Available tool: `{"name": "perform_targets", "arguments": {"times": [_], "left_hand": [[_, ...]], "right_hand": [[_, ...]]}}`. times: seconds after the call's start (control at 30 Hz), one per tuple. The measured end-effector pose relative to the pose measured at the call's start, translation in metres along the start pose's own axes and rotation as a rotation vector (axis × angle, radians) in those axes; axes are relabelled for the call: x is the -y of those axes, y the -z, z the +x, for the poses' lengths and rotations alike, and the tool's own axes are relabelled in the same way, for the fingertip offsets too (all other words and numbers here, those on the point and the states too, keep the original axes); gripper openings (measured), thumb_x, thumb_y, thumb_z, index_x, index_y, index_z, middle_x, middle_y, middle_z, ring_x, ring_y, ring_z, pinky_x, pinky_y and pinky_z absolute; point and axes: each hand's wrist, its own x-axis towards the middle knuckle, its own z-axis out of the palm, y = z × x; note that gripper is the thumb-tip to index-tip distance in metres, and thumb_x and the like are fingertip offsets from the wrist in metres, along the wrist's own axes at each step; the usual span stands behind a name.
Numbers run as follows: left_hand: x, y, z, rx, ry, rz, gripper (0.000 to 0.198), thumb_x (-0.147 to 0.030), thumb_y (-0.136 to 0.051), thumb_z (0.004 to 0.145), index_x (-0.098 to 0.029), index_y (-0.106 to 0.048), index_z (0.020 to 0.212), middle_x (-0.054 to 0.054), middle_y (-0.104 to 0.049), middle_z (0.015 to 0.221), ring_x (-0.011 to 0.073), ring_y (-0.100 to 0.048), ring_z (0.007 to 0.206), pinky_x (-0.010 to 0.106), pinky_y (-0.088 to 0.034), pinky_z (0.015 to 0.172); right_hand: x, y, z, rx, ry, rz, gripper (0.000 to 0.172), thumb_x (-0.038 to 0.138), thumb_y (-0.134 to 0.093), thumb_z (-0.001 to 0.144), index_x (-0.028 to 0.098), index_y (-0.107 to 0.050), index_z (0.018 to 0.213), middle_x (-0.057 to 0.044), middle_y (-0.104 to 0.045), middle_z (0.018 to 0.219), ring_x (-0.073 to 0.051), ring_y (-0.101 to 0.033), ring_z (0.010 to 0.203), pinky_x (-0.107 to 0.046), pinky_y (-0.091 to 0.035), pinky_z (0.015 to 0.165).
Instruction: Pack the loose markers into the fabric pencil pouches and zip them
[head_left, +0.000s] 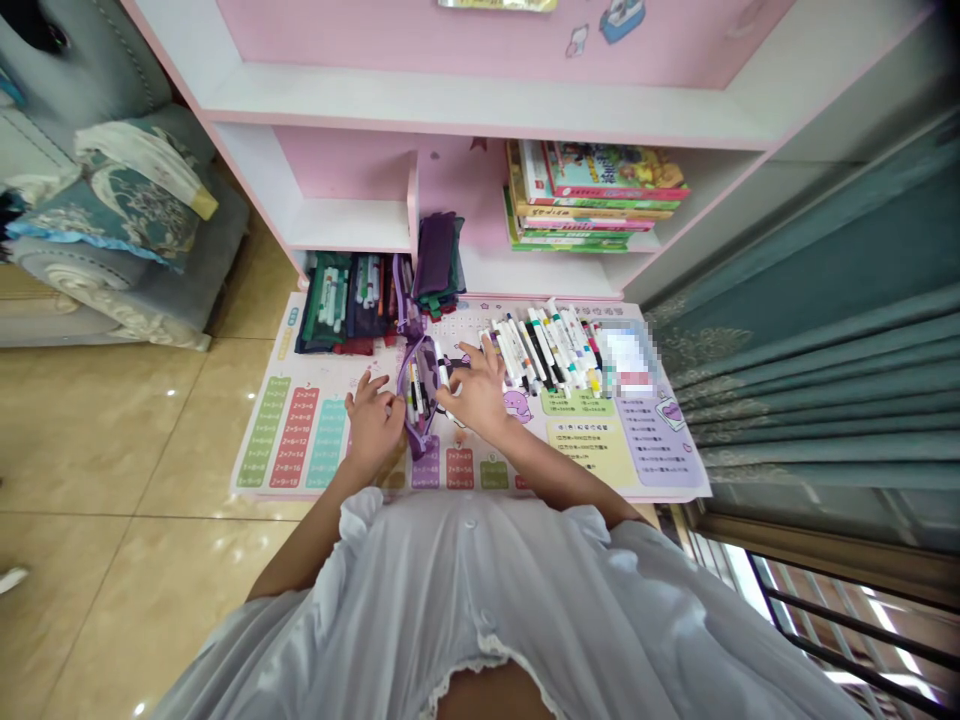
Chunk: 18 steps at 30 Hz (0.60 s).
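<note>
A purple mesh pouch (421, 446) lies open on the desk with several pens inside. My left hand (373, 420) is at its left edge, thumb and index finger pinched together on the rim, the other fingers raised. Just right of the pouch, my right hand (476, 392) pinches a white marker (441, 362) that stands nearly upright beside the opening. Many white markers (544, 350) lie side by side in a row to the right of that hand.
Filled mesh pouches (330, 300) lie at the back left of the desk, and dark folded pouches (439, 255) are behind the open one. Stacked books (592, 200) sit on the shelf. A blurred rectangular item (628, 358) lies right of the markers. Curtains hang at right.
</note>
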Motion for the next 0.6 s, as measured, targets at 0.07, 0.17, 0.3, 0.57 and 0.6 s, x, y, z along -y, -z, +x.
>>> {"name": "perform_targets", "arguments": {"times": [0.07, 0.17, 0.3, 0.57, 0.6], "left_hand": [[0.0, 0.0, 0.0, -0.005, 0.0, 0.003, 0.028, -0.027, -0.046, 0.086, -0.019, -0.061, 0.064, 0.011, -0.062, 0.13, 0.0315, -0.037, 0.14, 0.063, -0.027, 0.11], [0.001, 0.0, 0.0, -0.009, -0.004, 0.008, 0.028, -0.028, -0.046, 0.086, -0.019, -0.062, 0.065, 0.011, -0.063, 0.13, 0.0316, -0.037, 0.14, 0.062, -0.028, 0.11], [0.002, 0.0, -0.001, -0.009, -0.004, 0.004, 0.027, -0.028, -0.046, 0.086, -0.019, -0.061, 0.065, 0.01, -0.062, 0.13, 0.0314, -0.036, 0.141, 0.063, -0.027, 0.11], [0.003, -0.001, -0.002, -0.014, -0.01, -0.002, 0.028, -0.028, -0.046, 0.086, -0.019, -0.06, 0.064, 0.01, -0.062, 0.13, 0.032, -0.037, 0.14, 0.063, -0.027, 0.11], [0.003, -0.002, -0.002, -0.014, -0.012, -0.003, 0.027, -0.028, -0.046, 0.086, -0.019, -0.061, 0.065, 0.01, -0.062, 0.13, 0.032, -0.036, 0.14, 0.063, -0.026, 0.11]], "right_hand": [[0.009, -0.004, 0.0, 0.057, 0.011, 0.007, 0.018, 0.028, -0.066, 0.071, 0.017, -0.066, 0.056, -0.011, -0.05, 0.144, -0.04, -0.018, 0.146, -0.064, -0.021, 0.11], [0.016, -0.012, 0.004, 0.101, 0.026, -0.013, 0.018, 0.03, -0.066, 0.073, 0.017, -0.069, 0.06, -0.012, -0.048, 0.145, -0.041, -0.017, 0.146, -0.064, -0.019, 0.11], [0.021, -0.024, 0.011, 0.124, 0.046, -0.065, 0.019, 0.033, -0.066, 0.076, 0.017, -0.072, 0.067, -0.013, -0.046, 0.147, -0.041, -0.016, 0.146, -0.066, -0.019, 0.11], [0.02, -0.038, 0.012, 0.133, 0.091, -0.082, 0.03, 0.046, -0.064, 0.082, 0.018, -0.073, 0.074, -0.014, -0.044, 0.148, -0.041, -0.014, 0.146, -0.07, -0.02, 0.108], [0.019, -0.037, 0.011, 0.123, 0.092, -0.074, 0.033, 0.048, -0.063, 0.083, 0.018, -0.072, 0.074, -0.013, -0.045, 0.147, -0.041, -0.015, 0.146, -0.07, -0.02, 0.108]]}}
